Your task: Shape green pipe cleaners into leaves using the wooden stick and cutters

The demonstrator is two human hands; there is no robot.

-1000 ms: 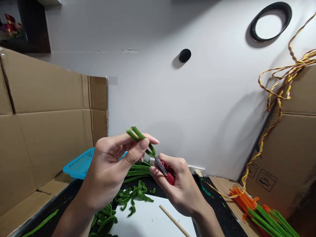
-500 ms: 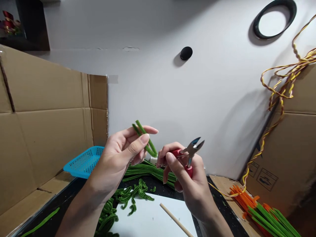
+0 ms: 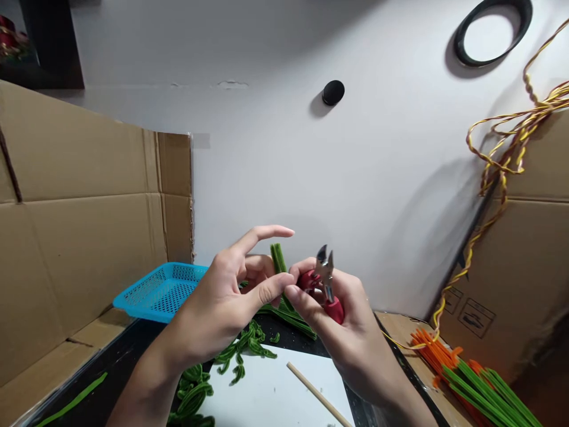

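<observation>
Between the thumb and fingers of my left hand (image 3: pixel 240 290) is a folded green pipe cleaner (image 3: pixel 278 257), its two ends pointing up side by side. My left index finger sticks out above it. Red-handled wire cutters (image 3: pixel 326 273) rest in my right hand (image 3: pixel 342 314), jaws up and slightly apart. The right thumb and fingertips meet the left thumb at the lower part of the pipe cleaner, where the fold is mostly hidden. Below the hands, curled green pipe cleaner pieces (image 3: pixel 191 394) lie on and beside a white sheet (image 3: pixel 262 391).
A blue basket (image 3: pixel 155 296) stands at the left by a cardboard wall (image 3: pixel 89 154). A wooden stick (image 3: pixel 317 392) lies on the sheet. Straight green pipe cleaners (image 3: pixel 293 323) lie behind the hands. Orange and green bundles (image 3: pixel 480 379) are at right, below twisted yellow wire (image 3: pixel 471 255).
My left hand has moved right to meet my right hand, and its index finger has lifted. The folded pipe cleaner now stands more upright. The cutters have turned upward.
</observation>
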